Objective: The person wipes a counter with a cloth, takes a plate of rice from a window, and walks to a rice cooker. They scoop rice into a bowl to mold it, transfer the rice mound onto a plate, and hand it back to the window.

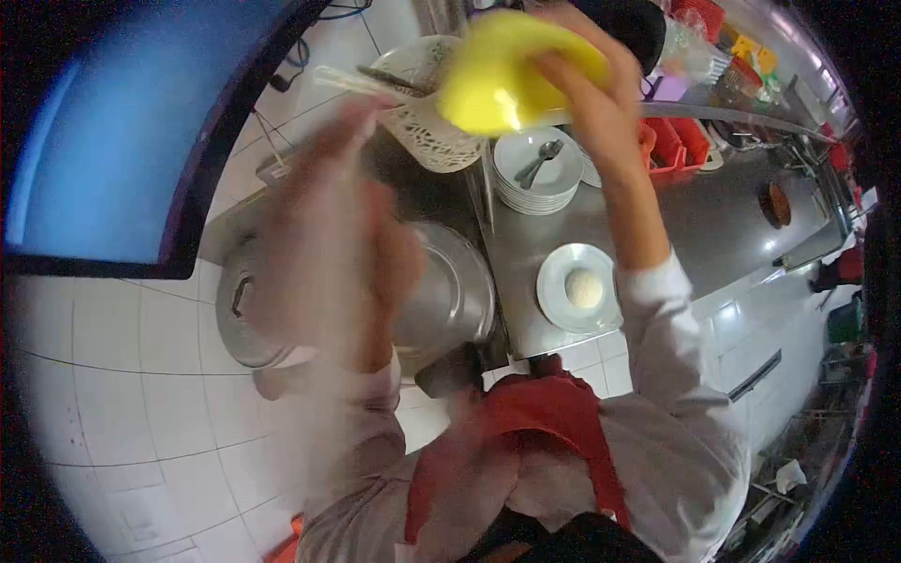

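Observation:
My right hand grips a bright yellow bowl, tilted and blurred by motion, over the far side of the steel counter. My left hand is a smear of motion above a large metal pot lid; its fingers cannot be made out. Close to its fingertips, a pale thin strip reaches toward a white perforated basket. Below my right forearm, a white plate carries a pale rounded mound, which looks like rice.
A stack of white plates has spoons on top. Farther right are a red divided basket and a brown oval object. A second metal lid stands left. A large dark-framed blue panel fills the upper left.

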{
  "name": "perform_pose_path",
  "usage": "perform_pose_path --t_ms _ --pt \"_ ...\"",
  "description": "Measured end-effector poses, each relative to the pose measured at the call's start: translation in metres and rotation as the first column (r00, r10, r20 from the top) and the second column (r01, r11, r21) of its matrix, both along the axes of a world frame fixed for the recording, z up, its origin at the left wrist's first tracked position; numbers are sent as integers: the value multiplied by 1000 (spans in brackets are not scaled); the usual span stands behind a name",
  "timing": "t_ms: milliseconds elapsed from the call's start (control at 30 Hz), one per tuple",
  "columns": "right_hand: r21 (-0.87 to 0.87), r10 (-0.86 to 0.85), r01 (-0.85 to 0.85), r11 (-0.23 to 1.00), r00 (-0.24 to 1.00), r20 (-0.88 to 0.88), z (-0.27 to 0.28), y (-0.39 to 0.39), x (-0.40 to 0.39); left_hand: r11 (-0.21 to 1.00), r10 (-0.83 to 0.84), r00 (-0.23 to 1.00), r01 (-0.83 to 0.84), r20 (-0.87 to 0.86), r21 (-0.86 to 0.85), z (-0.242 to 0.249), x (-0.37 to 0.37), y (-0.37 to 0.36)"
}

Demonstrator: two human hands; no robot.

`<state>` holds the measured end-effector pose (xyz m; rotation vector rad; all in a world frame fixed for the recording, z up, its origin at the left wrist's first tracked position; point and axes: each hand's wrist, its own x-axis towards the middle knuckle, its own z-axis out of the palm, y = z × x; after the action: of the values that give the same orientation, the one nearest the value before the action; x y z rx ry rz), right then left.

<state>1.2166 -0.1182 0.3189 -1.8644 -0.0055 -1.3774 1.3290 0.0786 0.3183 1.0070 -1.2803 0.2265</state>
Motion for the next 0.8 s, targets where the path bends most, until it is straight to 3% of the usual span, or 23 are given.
perform_pose_path --t_ms 33,100,133,167,233,267,333,367,400,433,467,500,533,600,633,700,733,800 --pt "-200 -153 160 967 987 53 21 1 27 985 3 1000 -4 -2 -174 15 9 -19" --pt "-402 -162 160 902 986 28 52 -4 68 869 8 1000 -18 -22 -495 38 15 -42" --pt "-519 -340 176 836 909 -241 61 0 81 839 477 871 -414 114 -353 43 14 -43" --pt "-634 -511 136 762 727 -458 66 2 87 836 489 865 -428 114 -344 45 13 -51" --pt "-598 -447 97 796 760 -472 69 0 73 897 156 982 -185 -103 -401 44 18 -75" --pt "-568 -401 79 819 786 -470 67 0 63 898 174 979 -203 -108 -391 44 25 -84" --pt "-402 -412 314 860 892 -187 48 -2 28 966 125 982 -153 -141 -209 34 47 -93" --pt "-368 -384 291 883 898 -213 27 -11 10 967 130 979 -160 -155 -199 30 49 -92" --pt "-334 -363 277 901 902 -234 -5 -20 -6 951 296 947 -304 -123 -49 27 51 -94" --pt "-190 -239 167 967 848 -473 -36 -23 -26 894 445 893 -439 -60 95 25 53 -95" --pt "-19 -79 88 996 747 -660 -74 -29 -38 927 310 944 -273 -117 256 24 50 -92" --pt "-78 -141 125 989 658 -739 -135 -40 -36 927 309 944 -272 -117 258 25 50 -90" --pt "-99 -169 164 981 493 -853 -199 -58 -26 921 332 940 -304 -81 244 24 53 -88" --pt "-193 -276 243 951 378 -884 -225 -72 -26 911 358 932 -337 -51 237 23 64 -82" --pt "-183 -267 243 952 379 -886 -247 -89 -15 909 359 932 -338 -46 245 26 65 -79" --pt "-101 -263 485 868 277 -924 -281 -135 21 928 331 939 -306 -93 214 33 61 -75" --pt "-90 -249 481 872 278 -928 -278 -143 28 904 366 928 -339 -64 261 35 58 -78" --pt "-46 -113 444 895 127 -985 -275 -153 40 858 350 936 -337 40 388 36 58 -82"
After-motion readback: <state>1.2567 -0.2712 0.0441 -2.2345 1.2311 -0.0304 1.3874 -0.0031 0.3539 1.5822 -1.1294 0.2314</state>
